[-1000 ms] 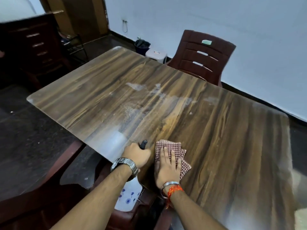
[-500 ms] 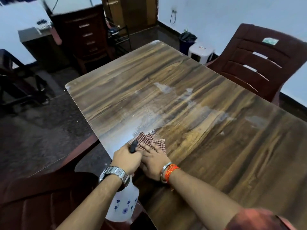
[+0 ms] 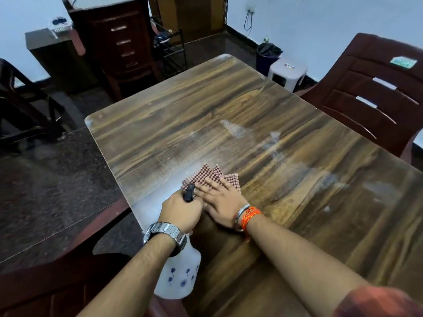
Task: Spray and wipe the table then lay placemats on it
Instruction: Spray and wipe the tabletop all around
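The wooden table [image 3: 229, 115] has pale wet streaks across its middle. A folded red-and-white checked cloth [image 3: 211, 173] lies near the table's near-left edge. My right hand [image 3: 220, 200] presses flat on the cloth, fingers spread. My left hand [image 3: 180, 210], with a metal watch on the wrist, grips the black head of a white spray bottle [image 3: 179, 277] with blue flowers. The bottle hangs below the table edge, just left of the cloth. No placemats are in view.
A dark red plastic chair [image 3: 370, 97] stands at the table's right side. Another chair [image 3: 45, 287] is at the lower left, beside me. A white stool [image 3: 287, 70] and dark bin [image 3: 267, 53] sit by the far wall. A drawer cabinet [image 3: 119, 42] stands at the back left.
My right hand has slid the cloth leftward and a little farther up the table, toward its left edge. My left hand has kept hold of the spray bottle. My view has swung left.
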Motion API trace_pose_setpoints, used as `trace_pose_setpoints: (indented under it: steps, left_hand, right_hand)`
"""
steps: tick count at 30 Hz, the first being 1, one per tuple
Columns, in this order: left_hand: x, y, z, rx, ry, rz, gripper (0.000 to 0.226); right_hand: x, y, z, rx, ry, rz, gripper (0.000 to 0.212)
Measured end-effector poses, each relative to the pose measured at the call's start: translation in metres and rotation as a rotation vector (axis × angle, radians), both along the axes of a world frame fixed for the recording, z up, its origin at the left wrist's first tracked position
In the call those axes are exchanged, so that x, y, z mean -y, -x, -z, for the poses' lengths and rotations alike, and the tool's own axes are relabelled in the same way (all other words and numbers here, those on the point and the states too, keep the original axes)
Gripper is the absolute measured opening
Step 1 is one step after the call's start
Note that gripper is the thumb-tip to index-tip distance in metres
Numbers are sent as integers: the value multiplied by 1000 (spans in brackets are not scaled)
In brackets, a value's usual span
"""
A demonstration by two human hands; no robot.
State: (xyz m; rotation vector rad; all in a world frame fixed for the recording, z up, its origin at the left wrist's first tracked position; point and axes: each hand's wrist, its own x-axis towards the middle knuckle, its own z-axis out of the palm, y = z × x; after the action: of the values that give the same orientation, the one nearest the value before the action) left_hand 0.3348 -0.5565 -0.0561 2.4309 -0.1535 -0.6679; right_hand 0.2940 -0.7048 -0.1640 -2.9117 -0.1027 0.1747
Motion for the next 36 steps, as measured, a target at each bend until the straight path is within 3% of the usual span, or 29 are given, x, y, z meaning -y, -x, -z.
trace_pose_setpoints:
  steps: [6,12,14,19,21,27,30,32,36]
  left_hand:
    - [12,-34,12,30,-19,26,18]
    - [3,-50,12,66,-15,26,21]
    - [4,-53,14,67,-28,33,21]
    - [17,-56,17,48,-23,39,21]
    - [25,-55,18,38,-23,33,20]
    - [31,-47,14,43,-13,44,18]
    - [34,-42,12,47,-13,56,21]
    - [40,-34,12,43,-12,60,22]
    - [56,-11,4,21,25,78,20]
  right_hand:
    - [96,-69,5,8,71,350,55]
    - [146,-117,2,-45,-36,812,60]
    - [135,-134,-3,-68,-29,765,61]
    - [92,-141,-2,-37,67,294,57]
    - [104,-133,-3,-26,90,219,56]
    - [191,-76,1,-20,46,830,58]
    - [186,-54,-3,-33,19,949,59]
    - [156,-45,-4,-34,46,811,62]
    - [84,5,1,-16,99,325,67]
